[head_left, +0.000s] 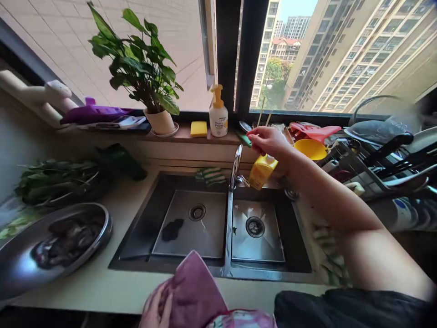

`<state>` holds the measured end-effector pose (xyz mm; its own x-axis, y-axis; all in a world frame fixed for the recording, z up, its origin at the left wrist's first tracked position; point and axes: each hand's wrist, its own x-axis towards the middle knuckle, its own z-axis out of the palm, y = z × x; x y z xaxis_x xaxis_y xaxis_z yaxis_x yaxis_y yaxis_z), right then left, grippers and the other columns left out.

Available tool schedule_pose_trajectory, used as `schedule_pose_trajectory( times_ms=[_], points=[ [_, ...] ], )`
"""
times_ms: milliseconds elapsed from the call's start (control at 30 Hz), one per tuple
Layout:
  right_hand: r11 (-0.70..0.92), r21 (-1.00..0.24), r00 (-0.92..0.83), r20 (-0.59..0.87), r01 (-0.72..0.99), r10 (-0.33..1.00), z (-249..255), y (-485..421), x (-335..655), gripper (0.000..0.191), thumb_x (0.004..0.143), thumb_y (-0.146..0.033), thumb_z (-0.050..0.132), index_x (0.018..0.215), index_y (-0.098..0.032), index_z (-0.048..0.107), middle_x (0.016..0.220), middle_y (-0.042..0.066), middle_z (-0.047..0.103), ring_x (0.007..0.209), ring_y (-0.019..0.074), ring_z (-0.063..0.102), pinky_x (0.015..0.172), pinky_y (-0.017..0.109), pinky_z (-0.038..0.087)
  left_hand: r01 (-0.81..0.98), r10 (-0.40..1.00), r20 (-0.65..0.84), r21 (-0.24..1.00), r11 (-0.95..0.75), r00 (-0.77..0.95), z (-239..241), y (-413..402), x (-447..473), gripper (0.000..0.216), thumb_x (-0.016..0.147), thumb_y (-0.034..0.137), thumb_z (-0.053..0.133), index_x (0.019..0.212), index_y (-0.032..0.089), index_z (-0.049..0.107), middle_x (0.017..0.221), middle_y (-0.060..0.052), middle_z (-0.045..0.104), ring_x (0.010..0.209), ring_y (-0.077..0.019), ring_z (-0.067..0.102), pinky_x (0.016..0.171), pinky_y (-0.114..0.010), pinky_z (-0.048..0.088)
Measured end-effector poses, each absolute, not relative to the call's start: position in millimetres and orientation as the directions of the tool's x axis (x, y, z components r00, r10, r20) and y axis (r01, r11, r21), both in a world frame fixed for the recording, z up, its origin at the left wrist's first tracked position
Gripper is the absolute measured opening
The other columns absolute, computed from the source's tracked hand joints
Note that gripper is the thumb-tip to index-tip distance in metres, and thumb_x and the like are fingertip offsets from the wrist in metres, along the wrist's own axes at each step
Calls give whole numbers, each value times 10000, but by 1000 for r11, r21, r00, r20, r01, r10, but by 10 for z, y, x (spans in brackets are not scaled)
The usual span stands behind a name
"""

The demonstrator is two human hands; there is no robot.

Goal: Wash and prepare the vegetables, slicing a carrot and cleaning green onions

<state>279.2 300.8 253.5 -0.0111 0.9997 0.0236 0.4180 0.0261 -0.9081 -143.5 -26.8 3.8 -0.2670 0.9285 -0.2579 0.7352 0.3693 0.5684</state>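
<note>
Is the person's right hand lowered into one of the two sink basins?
No, the right hand is raised near the window sill, and the yellow bottle shows just below it in the picture.

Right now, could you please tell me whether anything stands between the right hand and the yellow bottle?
Nothing visible does; the bottle shows directly below the right hand, contact unclear. The faucet stands left of the bottle.
</note>
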Motion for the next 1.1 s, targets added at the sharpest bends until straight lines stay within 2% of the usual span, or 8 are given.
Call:
schedule_pose_trajectory(
  times_ms=[200,367,467,633,800,900,1000,1100],
  points=[
    [-325,-933,-423,-359,154,832,2072,1305,3115,312,751,-372,645,963,-141,644,593,-32,581,448,50,498,452,162,387,891,985,-137,426,157,-108,-127,-191,-1288,481,721,490,475,1051,185,645,992,-107,600,992,-283,570,907,-430,462],
    [-399,-890,-103,-428,220,898,915,828,2938,223,830,-272,488,868,-158,676,714,29,649,485,90,518,492,204,427,932,978,-204,343,120,-51,-58,-211,-1122,281,780,326,431,869,210,671,873,-69,634,830,-240,590,819,-383,466],
    [-253,-895,-189,-338,366,922,536,620,2468,213,740,-188,574,920,-171,686,940,79,663,619,130,586,676,266,474,904,973,-207,388,178,-103,105,-127,-1106,223,787,246,423,793,221,645,852,-43,635,823,-205,589,785,-327,463],
    [100,-929,-571,-132,356,810,289,253,1340,710,715,-169,585,1368,-303,340,1386,97,397,862,176,619,814,314,464,806,972,-166,545,232,-168,433,11,-900,188,772,196,443,758,211,630,827,-41,632,843,-199,585,776,-322,459],
    [191,-757,-591,-299,625,749,141,320,552,308,787,-133,431,1027,-211,608,933,88,663,894,244,617,777,316,437,655,952,-137,699,288,-273,481,-250,-708,227,752,212,501,932,211,641,962,-67,640,934,-214,590,865,-372,464],
    [254,-707,-575,-258,660,776,205,468,361,404,776,-111,427,1146,-213,552,1020,101,649,934,245,612,787,314,430,624,903,-21,716,313,-429,438,-671,-903,451,742,223,540,1193,221,528,1179,-101,566,1109,-234,525,986,-427,403],
    [398,-511,-535,-151,762,831,220,428,212,737,722,-210,598,1397,-225,301,1395,165,384,1177,353,463,898,435,382,584,796,18,690,428,-605,441,-1251,-1237,480,761,240,518,1238,211,486,1218,-119,528,1146,-246,506,1000,-457,393],
    [656,-298,-700,-62,693,711,50,149,17,782,680,-386,675,1384,-306,343,1498,91,220,1312,450,211,986,577,238,486,676,-5,690,535,-737,477,-1988,-1509,466,776,265,492,1238,207,476,1216,-125,521,1091,-240,547,951,-440,444]
  ],
)
